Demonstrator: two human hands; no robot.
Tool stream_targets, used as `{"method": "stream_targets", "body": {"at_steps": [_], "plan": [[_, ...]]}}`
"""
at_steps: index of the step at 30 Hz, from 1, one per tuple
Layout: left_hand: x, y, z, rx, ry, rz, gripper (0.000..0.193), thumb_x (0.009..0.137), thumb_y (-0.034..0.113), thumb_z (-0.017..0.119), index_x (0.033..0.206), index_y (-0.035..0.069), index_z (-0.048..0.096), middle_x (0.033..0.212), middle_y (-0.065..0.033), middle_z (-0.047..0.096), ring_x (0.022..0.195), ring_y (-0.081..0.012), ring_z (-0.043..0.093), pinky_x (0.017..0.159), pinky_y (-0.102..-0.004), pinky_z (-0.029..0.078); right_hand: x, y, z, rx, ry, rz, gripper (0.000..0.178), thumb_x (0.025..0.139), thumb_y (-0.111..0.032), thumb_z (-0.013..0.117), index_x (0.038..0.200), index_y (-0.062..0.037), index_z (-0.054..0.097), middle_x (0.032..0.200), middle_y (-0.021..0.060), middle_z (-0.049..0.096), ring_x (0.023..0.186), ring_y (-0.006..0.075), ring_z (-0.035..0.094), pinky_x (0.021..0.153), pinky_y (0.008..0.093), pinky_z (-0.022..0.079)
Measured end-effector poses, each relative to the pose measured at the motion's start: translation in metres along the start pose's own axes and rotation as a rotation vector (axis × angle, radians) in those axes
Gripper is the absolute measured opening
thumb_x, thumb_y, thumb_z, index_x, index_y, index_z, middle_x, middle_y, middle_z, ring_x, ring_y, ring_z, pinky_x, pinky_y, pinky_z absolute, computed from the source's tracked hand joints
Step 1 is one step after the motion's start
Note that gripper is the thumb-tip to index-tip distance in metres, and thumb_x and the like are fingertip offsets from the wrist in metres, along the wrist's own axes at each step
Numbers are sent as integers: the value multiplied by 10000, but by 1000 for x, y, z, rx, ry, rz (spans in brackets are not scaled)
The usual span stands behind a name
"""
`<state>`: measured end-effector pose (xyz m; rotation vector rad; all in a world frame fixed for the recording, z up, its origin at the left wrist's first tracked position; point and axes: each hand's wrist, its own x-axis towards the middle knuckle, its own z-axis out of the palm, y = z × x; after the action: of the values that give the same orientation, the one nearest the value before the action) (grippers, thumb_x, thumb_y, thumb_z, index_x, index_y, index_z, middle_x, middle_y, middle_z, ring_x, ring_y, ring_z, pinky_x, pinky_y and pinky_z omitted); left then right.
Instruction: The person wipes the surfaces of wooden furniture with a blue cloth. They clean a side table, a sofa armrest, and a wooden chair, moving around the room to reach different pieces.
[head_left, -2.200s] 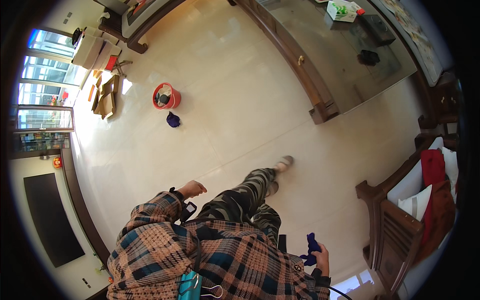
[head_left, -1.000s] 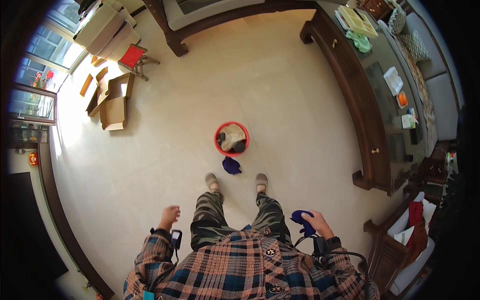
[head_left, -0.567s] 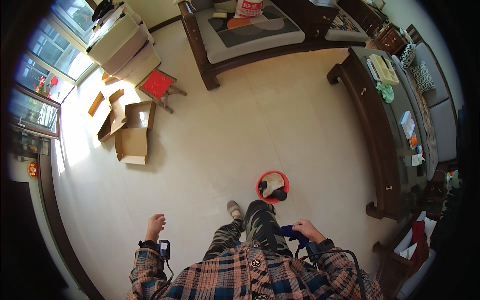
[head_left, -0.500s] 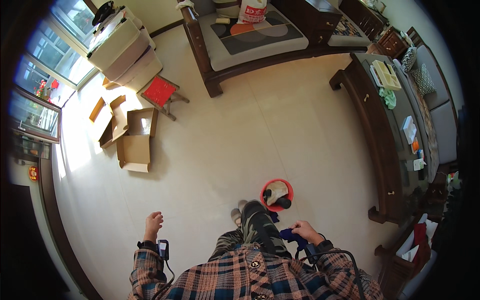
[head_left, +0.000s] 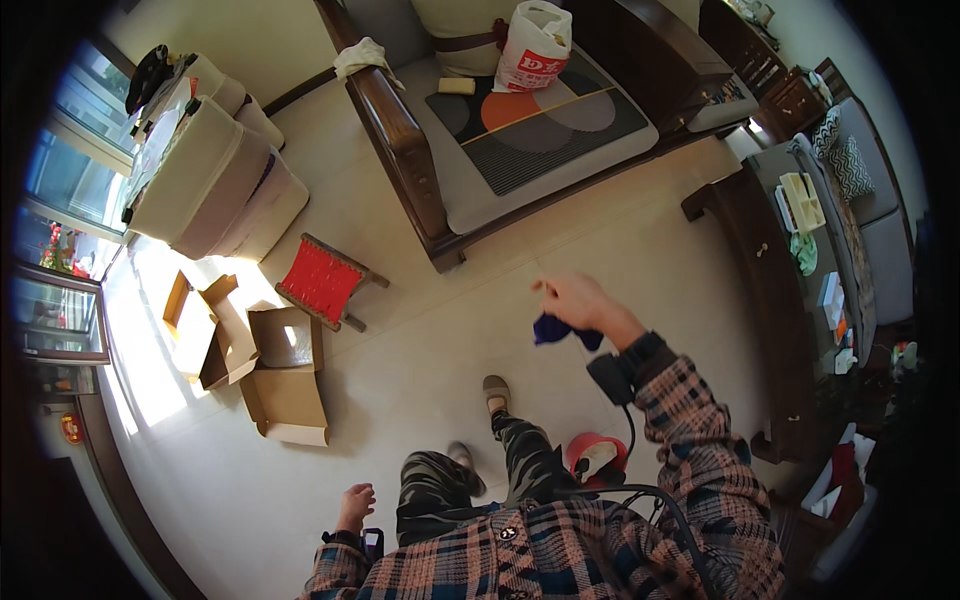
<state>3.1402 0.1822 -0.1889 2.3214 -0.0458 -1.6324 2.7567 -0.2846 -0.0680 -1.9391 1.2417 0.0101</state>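
My right hand (head_left: 578,302) is raised ahead of me over the floor, its fingers closed on a dark blue-purple cloth (head_left: 560,330). The cloth hangs crumpled below the fingers, partly behind the hand. Down at my left side, my left hand (head_left: 356,502) hangs with loosely bent fingers and nothing visible in it. A red bucket (head_left: 612,446) stands on the floor by my right leg. Pale contents show inside it; my sleeve and a cable hide part of it.
A red-topped folding stool (head_left: 323,280) and opened cardboard boxes (head_left: 285,400) sit ahead left, near a pale bulky appliance (head_left: 225,185). Ahead is a wooden sofa (head_left: 400,130) with a white plastic bag (head_left: 535,45). A long dark table (head_left: 745,260) lines the right.
I have stepped forward, and the sofa and stool are closer. My right hand has risen forward with the cloth. The bucket is now beside my right leg; my left hand is lower.
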Motion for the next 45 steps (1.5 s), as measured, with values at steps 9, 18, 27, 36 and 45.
{"method": "stream_targets", "body": {"at_steps": [9, 18, 27, 36, 45], "plan": [[169, 145, -71, 14, -57, 16, 238, 865, 183, 568, 1035, 44, 661, 763, -16, 583, 665, -130, 560, 522, -278, 450, 292, -217, -141, -626, 211, -242, 664, 770, -234, 612, 1395, -170, 397, 1213, 166, 597, 1099, 368, 569, 891, 468, 469], [372, 185, -110, 83, 104, 16, 393, 837, 297, 580, 1186, 116, 570, 986, -49, 580, 882, -231, 561, 623, -445, 492, 467, -239, -163, -619, 75, -301, 488, 734, -211, 719, 1168, -23, 600, 1136, 188, 634, 1056, 341, 584, 917, 398, 444], [478, 192, -94, -126, -25, -173, 817, 856, 505, 587, 1448, 51, 254, 1419, -148, 356, 1208, -340, 408, 801, -505, 472, 330, -137, -148, 110, 73, 86, 344, 802, -139, 659, 1139, -74, 631, 995, 54, 647, 912, 123, 557, 836, 270, 434], [579, 235, -103, -723, -922, -62, 294, 925, 400, 528, 892, 116, 595, 841, -75, 619, 901, -210, 584, 891, -570, 448, -54, 41, 58, 485, 338, 935, 180, 793, -89, 620, 954, -9, 626, 817, -9, 605, 778, 87, 542, 736, 259, 459], [456, 353, -107, 24, -405, 93, 489, 885, 489, 576, 598, 103, 489, 530, -38, 492, 494, -142, 522, 400, -246, 417, -286, 154, 266, 77, 256, 1371, 245, 740, -175, 651, 968, -86, 642, 919, 154, 672, 898, 351, 636, 788, 408, 497]]}}
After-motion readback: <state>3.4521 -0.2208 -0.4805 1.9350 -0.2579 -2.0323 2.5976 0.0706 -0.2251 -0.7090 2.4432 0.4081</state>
